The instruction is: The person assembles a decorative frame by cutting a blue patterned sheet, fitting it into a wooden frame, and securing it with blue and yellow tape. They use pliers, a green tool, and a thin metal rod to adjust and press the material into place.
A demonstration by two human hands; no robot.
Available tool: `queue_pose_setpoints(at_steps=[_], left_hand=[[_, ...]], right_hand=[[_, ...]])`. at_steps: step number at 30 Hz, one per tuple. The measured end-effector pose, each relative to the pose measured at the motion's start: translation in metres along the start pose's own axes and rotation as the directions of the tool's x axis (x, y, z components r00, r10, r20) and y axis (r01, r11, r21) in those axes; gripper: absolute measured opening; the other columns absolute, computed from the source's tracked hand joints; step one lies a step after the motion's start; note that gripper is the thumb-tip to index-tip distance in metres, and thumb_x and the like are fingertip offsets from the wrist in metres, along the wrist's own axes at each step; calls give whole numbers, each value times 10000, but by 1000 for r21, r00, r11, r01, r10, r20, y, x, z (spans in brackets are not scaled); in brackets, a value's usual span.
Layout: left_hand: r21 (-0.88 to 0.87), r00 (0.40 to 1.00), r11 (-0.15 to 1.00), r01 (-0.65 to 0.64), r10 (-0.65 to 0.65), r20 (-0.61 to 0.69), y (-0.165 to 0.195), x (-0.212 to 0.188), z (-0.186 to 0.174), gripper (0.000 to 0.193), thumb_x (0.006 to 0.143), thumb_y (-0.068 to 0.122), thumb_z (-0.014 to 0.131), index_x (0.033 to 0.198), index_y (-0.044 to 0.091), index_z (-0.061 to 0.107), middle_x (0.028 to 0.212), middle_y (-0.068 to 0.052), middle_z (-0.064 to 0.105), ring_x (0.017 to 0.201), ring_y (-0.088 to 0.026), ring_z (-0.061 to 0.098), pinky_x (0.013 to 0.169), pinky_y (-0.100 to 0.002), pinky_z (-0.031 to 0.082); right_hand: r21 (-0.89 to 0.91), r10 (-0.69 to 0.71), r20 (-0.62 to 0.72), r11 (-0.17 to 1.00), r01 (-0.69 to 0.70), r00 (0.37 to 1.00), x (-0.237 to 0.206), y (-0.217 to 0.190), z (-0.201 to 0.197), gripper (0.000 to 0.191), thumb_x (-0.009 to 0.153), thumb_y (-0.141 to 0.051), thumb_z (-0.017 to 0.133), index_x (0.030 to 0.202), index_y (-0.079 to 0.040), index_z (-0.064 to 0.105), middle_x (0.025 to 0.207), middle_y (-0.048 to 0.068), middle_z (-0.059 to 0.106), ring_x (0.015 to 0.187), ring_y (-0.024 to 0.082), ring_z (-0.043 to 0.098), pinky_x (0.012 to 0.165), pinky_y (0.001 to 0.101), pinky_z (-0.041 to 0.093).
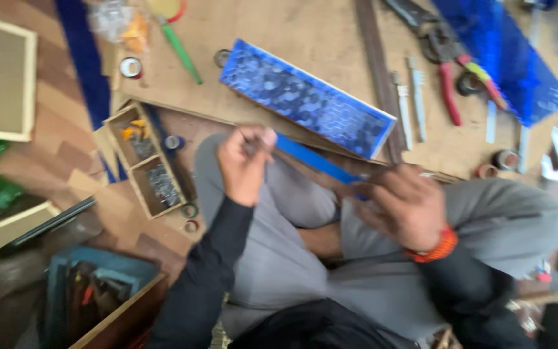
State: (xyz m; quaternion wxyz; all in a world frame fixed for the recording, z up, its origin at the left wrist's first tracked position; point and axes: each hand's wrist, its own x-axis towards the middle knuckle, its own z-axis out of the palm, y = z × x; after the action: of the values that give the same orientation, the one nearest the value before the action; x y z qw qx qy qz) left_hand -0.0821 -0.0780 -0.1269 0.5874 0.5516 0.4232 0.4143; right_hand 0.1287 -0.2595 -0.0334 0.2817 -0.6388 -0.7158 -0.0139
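We see a blue panel (306, 99) patterned with dark hexagons and edged in white, lying on a plain tan wooden board (330, 39). A solid blue strip (314, 159) sits below it. The pliers (450, 90) have red handles, and a screwdriver (181, 48) at the board's left edge is green. Our trousers (279, 245) are grey, our sleeves (205, 278) black, and an orange band (435, 247) circles one wrist.
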Motion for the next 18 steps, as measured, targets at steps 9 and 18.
queue_pose_setpoints(at_steps=[9, 18], left_hand=[[111, 909, 912, -395, 405, -96, -27, 118, -57, 156, 969, 78, 777, 976, -35, 670, 1106, -98, 753, 1001, -117, 695, 925, -267, 566], [62, 976, 983, -174, 181, -125, -36, 130, -63, 197, 949, 116, 805, 994, -61, 730, 961, -97, 761, 782, -70, 650, 703, -229, 555]], right_hand=[[-142, 103, 134, 986, -84, 986, -9, 41, 3, 225, 802, -211, 832, 998, -141, 747, 963, 12, 705, 929, 232, 663, 797, 384, 508], [-229, 150, 235, 969, -96, 960, -3, 43, 13, 436, 843, -240, 800, 1274, -202, 749, 953, -15, 677, 923, 213, 636, 779, 371, 496]])
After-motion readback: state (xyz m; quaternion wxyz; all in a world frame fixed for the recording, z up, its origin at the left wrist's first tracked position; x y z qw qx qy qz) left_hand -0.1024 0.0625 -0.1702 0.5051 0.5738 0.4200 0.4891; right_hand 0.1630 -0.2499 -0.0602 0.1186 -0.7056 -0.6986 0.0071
